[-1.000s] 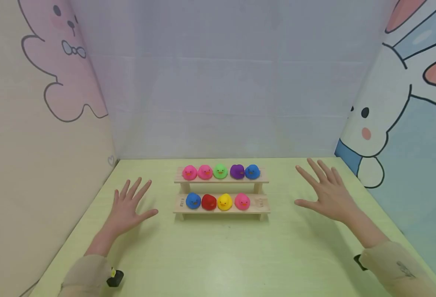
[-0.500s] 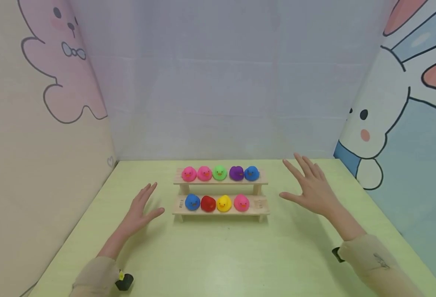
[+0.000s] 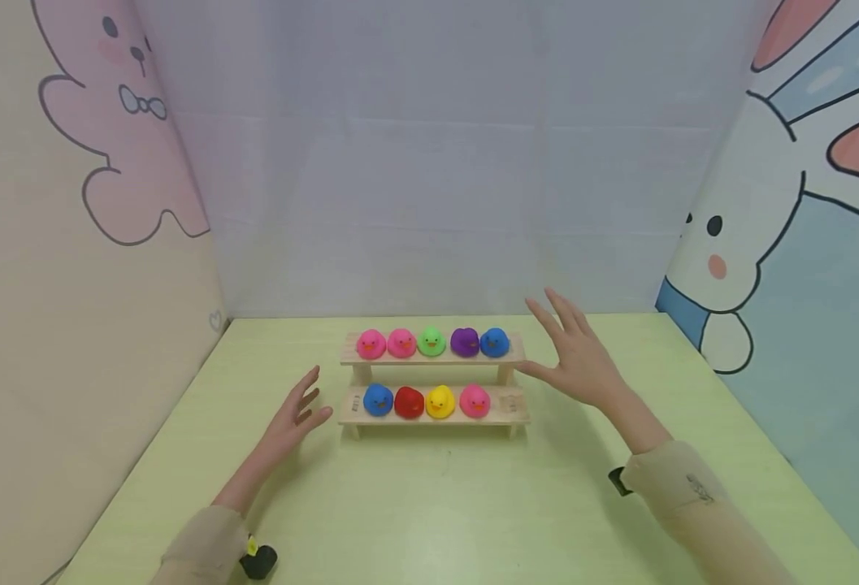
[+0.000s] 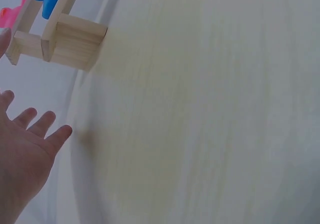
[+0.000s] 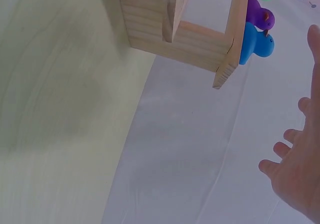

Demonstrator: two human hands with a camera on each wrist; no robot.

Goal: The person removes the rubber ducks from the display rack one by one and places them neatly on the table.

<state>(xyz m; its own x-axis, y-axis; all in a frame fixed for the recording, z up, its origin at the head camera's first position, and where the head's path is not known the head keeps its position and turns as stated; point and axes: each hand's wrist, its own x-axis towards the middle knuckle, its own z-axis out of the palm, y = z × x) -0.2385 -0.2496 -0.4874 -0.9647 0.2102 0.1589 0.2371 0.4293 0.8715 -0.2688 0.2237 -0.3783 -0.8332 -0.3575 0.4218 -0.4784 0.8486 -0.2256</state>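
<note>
A two-tier wooden rack [image 3: 432,420] stands on the table with toy ducks on both steps. Along the upper step sit two pink ducks [image 3: 402,343], a green duck [image 3: 432,342], a purple duck [image 3: 465,342] and a blue duck [image 3: 495,343]. The lower step bears another blue duck [image 3: 379,400], a red duck [image 3: 409,403], a yellow duck [image 3: 440,402] and a pink duck [image 3: 475,401]. My right hand [image 3: 575,357], fingers spread, is at the rack's right end, thumb near the upper blue duck. My left hand [image 3: 292,422] hovers left of the rack, holding nothing.
The pale green-yellow table [image 3: 429,504] meets a plain whitish cloth [image 3: 429,162] behind the rack. Side walls carry a pink cartoon animal [image 3: 136,146] on the left and a white rabbit [image 3: 736,219] on the right.
Both hands have moved inward toward the rack, the right one farther and slightly upward. The left hand has turned edge-on. The ducks and rack have stayed in place.
</note>
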